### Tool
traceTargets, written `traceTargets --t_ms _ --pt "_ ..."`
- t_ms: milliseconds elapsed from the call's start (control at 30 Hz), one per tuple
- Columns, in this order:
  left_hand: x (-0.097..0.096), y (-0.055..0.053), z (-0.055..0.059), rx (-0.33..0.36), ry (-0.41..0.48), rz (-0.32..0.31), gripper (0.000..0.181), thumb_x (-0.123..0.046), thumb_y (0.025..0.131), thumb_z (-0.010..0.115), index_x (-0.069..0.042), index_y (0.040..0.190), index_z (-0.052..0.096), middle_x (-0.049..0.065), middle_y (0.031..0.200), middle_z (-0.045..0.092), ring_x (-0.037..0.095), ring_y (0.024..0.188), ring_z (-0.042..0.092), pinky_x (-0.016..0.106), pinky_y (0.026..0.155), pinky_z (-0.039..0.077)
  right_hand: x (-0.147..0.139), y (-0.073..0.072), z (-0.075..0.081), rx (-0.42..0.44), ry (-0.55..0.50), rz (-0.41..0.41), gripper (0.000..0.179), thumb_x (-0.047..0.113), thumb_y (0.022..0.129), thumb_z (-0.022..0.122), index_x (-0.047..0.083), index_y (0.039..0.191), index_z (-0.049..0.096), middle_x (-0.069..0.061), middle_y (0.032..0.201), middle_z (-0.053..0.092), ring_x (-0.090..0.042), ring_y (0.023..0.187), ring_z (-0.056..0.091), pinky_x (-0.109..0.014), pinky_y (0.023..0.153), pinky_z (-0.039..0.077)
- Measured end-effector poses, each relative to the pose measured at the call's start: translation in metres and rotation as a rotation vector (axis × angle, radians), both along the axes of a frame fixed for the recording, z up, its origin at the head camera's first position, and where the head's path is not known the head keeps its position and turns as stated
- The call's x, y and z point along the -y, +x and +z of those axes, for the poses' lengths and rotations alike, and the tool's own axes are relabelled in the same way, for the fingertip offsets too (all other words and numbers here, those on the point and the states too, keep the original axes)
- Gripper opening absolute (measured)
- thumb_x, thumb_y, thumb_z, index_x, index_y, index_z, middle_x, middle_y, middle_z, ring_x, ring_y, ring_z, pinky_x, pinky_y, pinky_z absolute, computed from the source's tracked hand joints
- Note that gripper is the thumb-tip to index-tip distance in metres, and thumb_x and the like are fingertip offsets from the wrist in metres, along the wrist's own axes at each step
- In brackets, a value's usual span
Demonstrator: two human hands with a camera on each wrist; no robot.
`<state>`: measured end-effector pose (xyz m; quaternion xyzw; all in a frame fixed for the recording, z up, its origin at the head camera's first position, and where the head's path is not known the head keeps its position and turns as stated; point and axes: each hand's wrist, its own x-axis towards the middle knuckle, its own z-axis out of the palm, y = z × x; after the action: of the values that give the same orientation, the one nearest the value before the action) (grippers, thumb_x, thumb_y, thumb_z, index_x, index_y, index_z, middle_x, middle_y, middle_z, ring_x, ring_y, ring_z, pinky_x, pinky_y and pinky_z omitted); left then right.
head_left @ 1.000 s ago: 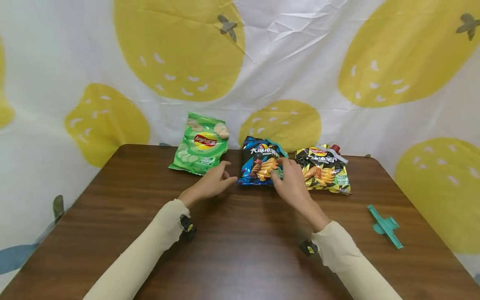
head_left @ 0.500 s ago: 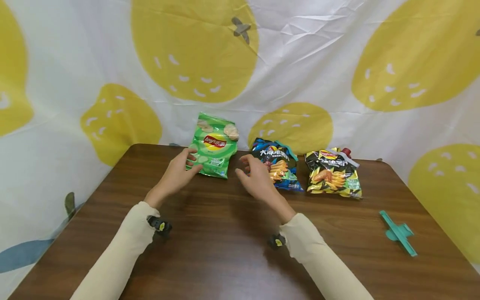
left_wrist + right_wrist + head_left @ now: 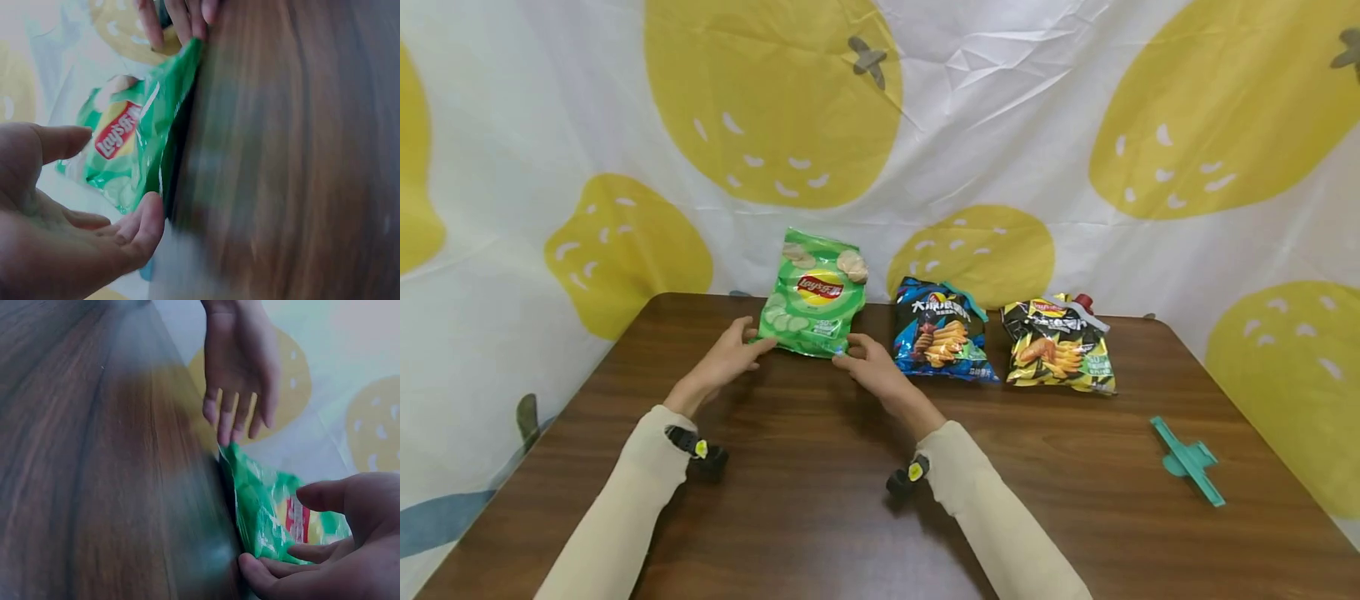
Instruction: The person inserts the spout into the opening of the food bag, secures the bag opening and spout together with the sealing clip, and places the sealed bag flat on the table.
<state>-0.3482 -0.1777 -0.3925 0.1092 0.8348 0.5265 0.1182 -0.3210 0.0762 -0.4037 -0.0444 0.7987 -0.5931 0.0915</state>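
Observation:
A green Lay's chip bag leans upright at the table's back edge, against the hanging cloth. My left hand is at its lower left corner, fingertips right at the edge, thumb spread apart in front. At the opposite lower corner, my right hand has its fingertips close to the bag. Both wrist views show the fingers relaxed beside the green bag, neither hand closed round it. Right of it stands a blue chip bag with a teal clip along its top.
A black and yellow chip bag stands farther right, a grey clip across its top and a red cap behind. Another teal clip lies on the brown table at the right. The lemon-print cloth hangs behind.
Both hands have moved left: the right from the blue bag to the green bag's right corner, the left from the gap between them to its left corner. The blue bag now sits slightly turned.

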Motion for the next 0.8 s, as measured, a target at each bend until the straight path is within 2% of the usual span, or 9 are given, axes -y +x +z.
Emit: traceTargets --t_ms 67,167,233,300,367,433,533,633,800 --pt "0.005 0.001 0.002 -0.009 -0.033 0.004 0.077 -0.029 0.105 0.049 0.006 0.156 0.002 0.032 0.145 0.036 0.042 0.12 0.054 0.05 0.099 0.046 0.001 0.0 0.002 0.035 -0.063 -0.03 0.06 0.018 0.099 0.06 0.001 0.151 0.035 -0.024 0.142 0.047 -0.035 0.127 0.051 -0.044 0.102 0.045" --pt "0.011 0.0 0.001 -0.05 -0.101 0.016 0.057 -0.026 0.105 0.05 0.012 0.144 0.033 0.023 0.104 0.061 0.03 0.089 0.064 0.039 0.08 0.052 0.002 0.002 0.004 0.031 -0.048 -0.054 0.06 0.017 0.099 0.06 -0.002 0.15 0.035 -0.024 0.133 0.054 -0.033 0.118 0.057 -0.041 0.097 0.05" --pt "0.014 -0.002 -0.001 -0.063 -0.118 0.013 0.042 -0.023 0.104 0.052 0.012 0.126 0.05 0.013 0.079 0.061 0.022 0.069 0.063 0.033 0.066 0.05 0.003 0.003 0.003 0.008 0.017 -0.062 0.061 0.019 0.098 0.06 -0.004 0.149 0.035 -0.024 0.133 0.054 -0.033 0.114 0.06 -0.042 0.095 0.05" --pt "0.016 -0.003 -0.002 -0.061 -0.116 0.003 0.03 -0.02 0.102 0.055 0.009 0.112 0.055 0.007 0.065 0.055 0.017 0.058 0.058 0.03 0.057 0.047 0.004 0.005 0.003 -0.021 0.092 -0.067 0.061 0.02 0.098 0.06 -0.005 0.148 0.037 -0.024 0.137 0.053 -0.032 0.117 0.058 -0.043 0.098 0.048" --pt "0.017 -0.003 -0.003 -0.052 -0.104 -0.013 0.028 -0.017 0.101 0.058 0.008 0.111 0.054 0.005 0.065 0.054 0.015 0.054 0.057 0.029 0.053 0.047 0.005 0.006 0.004 -0.045 0.14 -0.071 0.059 0.021 0.097 0.06 -0.006 0.146 0.04 -0.023 0.14 0.052 -0.033 0.12 0.056 -0.045 0.101 0.045" --pt "0.018 -0.003 -0.004 -0.046 -0.097 -0.036 0.031 -0.016 0.1 0.059 0.009 0.116 0.052 0.009 0.071 0.055 0.016 0.055 0.059 0.029 0.053 0.048 0.006 0.006 0.005 -0.056 0.156 -0.075 0.056 0.02 0.097 0.06 -0.006 0.144 0.043 -0.022 0.142 0.05 -0.032 0.124 0.054 -0.046 0.103 0.043" --pt "0.018 -0.002 -0.004 -0.041 -0.095 -0.045 0.036 -0.016 0.1 0.059 0.01 0.124 0.049 0.016 0.086 0.055 0.017 0.059 0.063 0.029 0.057 0.051 0.007 0.007 0.007 -0.05 0.135 -0.07 0.053 0.019 0.097 0.06 -0.007 0.141 0.046 -0.022 0.14 0.052 -0.033 0.122 0.055 -0.046 0.1 0.046" --pt "0.016 -0.001 -0.004 -0.048 -0.101 -0.045 0.037 -0.015 0.1 0.06 0.011 0.124 0.048 0.019 0.095 0.053 0.018 0.06 0.065 0.03 0.059 0.053 0.007 0.008 0.008 -0.036 0.118 -0.065 0.053 0.019 0.097 0.06 -0.008 0.141 0.046 -0.022 0.139 0.052 -0.032 0.12 0.056 -0.044 0.097 0.048" --pt "0.012 0.002 0.001 -0.084 -0.111 -0.022 0.028 -0.013 0.098 0.062 0.008 0.113 0.052 0.012 0.079 0.055 0.015 0.052 0.06 0.028 0.052 0.049 0.005 0.01 0.018 -0.026 0.11 -0.041 0.056 0.019 0.098 0.059 -0.009 0.144 0.041 -0.023 0.142 0.049 -0.031 0.121 0.055 -0.041 0.093 0.051"
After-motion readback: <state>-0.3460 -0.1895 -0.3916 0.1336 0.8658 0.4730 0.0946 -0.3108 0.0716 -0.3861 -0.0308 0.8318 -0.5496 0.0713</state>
